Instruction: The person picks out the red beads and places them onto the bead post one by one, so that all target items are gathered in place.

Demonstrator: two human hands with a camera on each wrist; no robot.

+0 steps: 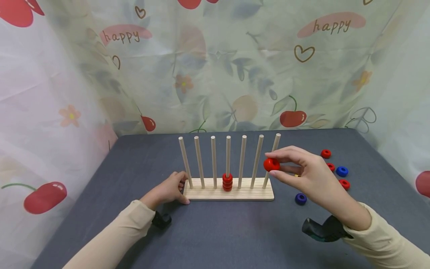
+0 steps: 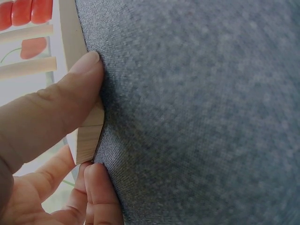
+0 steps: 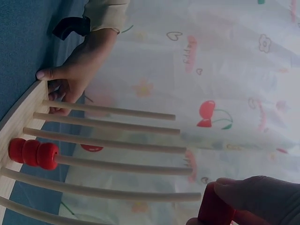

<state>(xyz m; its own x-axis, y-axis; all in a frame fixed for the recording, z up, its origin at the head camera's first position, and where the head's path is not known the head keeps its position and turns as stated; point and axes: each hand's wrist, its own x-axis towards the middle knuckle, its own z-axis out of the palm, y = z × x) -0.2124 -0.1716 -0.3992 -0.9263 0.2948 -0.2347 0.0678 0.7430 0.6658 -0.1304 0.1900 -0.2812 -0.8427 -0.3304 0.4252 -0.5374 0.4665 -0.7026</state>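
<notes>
A wooden peg stand (image 1: pixel 201 194) with several upright pegs is on the dark table. Three red ring beads (image 1: pixel 227 182) are stacked on its middle peg, also seen side-on in the right wrist view. My left hand (image 1: pixel 169 189) grips the base's left end, the thumb (image 2: pixel 86 70) along the front edge and the fingers curled at the end face. Between thumb and fingertips, my right hand (image 1: pixel 312 173) pinches another red ring bead (image 1: pixel 271 164). That bead is up in the air, overlapping the rightmost peg (image 1: pixel 276 142) in the head view.
Right of the stand lie loose red beads (image 1: pixel 326 153), a blue bead (image 1: pixel 342 171) and a dark blue bead (image 1: pixel 301 198). A yellow piece is mostly hidden behind the right hand. Printed curtains (image 1: pixel 218 74) hang behind and beside the table.
</notes>
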